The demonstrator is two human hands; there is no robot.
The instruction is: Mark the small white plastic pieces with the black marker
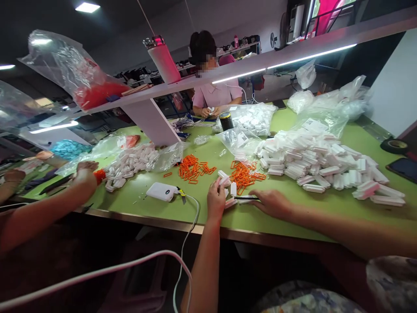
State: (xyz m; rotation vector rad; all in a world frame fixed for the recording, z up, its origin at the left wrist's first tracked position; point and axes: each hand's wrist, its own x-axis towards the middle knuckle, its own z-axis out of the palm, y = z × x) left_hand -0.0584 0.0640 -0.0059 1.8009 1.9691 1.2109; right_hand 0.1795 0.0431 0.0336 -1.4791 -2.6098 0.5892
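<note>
My left hand is closed on a small white plastic piece, held upright near its fingertips. My right hand grips a thin black stick-like tool, whose exact kind I cannot make out; it points left toward my left hand. Between the hands a white piece stands on the green table, and another white piece lies just below. A heap of orange rectangular frames lies right behind my hands. To the right spreads a big pile of white plastic pieces.
A second orange heap and a white power bank with a cable lie to the left. A co-worker's hand works farther left. Another person sits opposite, behind a shelf. Plastic bags and a black can stand behind.
</note>
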